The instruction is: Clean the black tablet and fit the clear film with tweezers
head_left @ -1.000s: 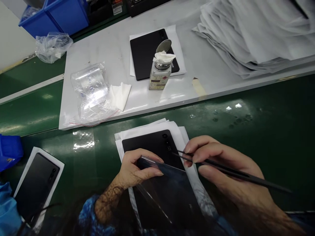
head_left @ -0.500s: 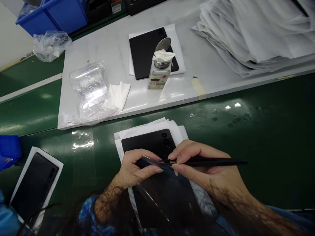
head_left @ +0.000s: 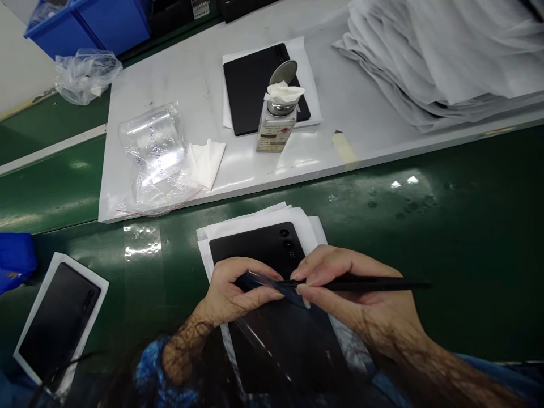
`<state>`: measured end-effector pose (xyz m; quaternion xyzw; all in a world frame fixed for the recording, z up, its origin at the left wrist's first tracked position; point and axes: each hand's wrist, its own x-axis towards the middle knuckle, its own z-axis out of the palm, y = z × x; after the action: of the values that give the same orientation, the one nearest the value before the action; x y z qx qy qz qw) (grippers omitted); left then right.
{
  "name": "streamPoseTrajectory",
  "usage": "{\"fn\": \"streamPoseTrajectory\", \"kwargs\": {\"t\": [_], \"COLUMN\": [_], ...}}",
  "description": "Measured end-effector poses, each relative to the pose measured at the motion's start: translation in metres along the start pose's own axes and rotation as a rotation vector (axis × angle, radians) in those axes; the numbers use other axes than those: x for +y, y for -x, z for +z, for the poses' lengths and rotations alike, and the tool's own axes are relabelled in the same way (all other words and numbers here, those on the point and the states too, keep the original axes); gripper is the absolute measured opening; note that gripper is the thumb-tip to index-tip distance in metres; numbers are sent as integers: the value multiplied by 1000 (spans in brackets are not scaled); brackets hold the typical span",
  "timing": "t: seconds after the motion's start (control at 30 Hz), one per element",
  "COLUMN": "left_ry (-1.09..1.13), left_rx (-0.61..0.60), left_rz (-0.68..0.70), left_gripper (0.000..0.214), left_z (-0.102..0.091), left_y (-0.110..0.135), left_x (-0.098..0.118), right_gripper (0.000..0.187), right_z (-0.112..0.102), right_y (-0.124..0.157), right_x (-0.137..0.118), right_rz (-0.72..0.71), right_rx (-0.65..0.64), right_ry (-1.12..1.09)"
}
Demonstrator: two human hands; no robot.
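My left hand [head_left: 240, 286] pinches a clear plastic film [head_left: 266, 279] between thumb and fingers. Opposite it, my right hand [head_left: 352, 286] is closed around black tweezers [head_left: 378, 282], whose tips meet the film near my left fingertips. Both hands are held over a black tablet [head_left: 255, 243] that lies back side up, its camera lenses at the upper right corner. White foam sheets [head_left: 312, 226] lie under the tablet. My hands hide the tablet's middle, and its lower part is dark.
A grey board [head_left: 191, 73] holds a metal-lidded solvent bottle [head_left: 276, 130], a second black tablet [head_left: 246, 90], a plastic bag [head_left: 155, 153], a white cloth [head_left: 207, 161] and stacked foam sheets [head_left: 446, 62]. Another black tablet [head_left: 59, 326] lies left on the green table [head_left: 467, 226]. Blue bins [head_left: 89, 25] stand behind.
The tweezers and my right hand have shifted very slightly. At the lower left, a blue sleeve beside the other tablet has drawn back. My left hand keeps its pinch on the film.
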<state>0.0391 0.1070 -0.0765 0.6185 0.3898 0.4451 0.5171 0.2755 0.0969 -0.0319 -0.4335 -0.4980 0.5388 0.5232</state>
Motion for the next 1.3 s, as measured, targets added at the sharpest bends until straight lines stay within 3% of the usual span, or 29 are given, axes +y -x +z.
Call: {"fn": "streamPoseTrajectory", "kwargs": {"t": [0.23, 0.47, 0.6, 0.8, 0.97, 1.3], "left_ry": [16, 22, 10, -14, -9, -32], "left_rx": [-4, 0, 2, -19, -8, -15], "left_rz": [29, 97, 118, 94, 110, 96], "left_gripper": [30, 32, 29, 25, 25, 23], "left_z": [-1, 2, 2, 2, 4, 3], "left_y": [4, 5, 3, 4, 4, 3], "left_x": [-7, -13, -12, -7, -5, 1], "right_gripper": [31, 22, 20, 46, 53, 52], "right_z": [-5, 0, -3, -15, -16, -16], "right_y": [8, 22, 13, -18, -17, -17], "right_x": [9, 22, 31, 60, 80, 80], "right_rz": [-94, -144, -22, 178, 234, 253], "right_rx": [-30, 48, 224, 439, 431, 423], "right_ry": [-10, -41, -187, -303, -332, -337]}}
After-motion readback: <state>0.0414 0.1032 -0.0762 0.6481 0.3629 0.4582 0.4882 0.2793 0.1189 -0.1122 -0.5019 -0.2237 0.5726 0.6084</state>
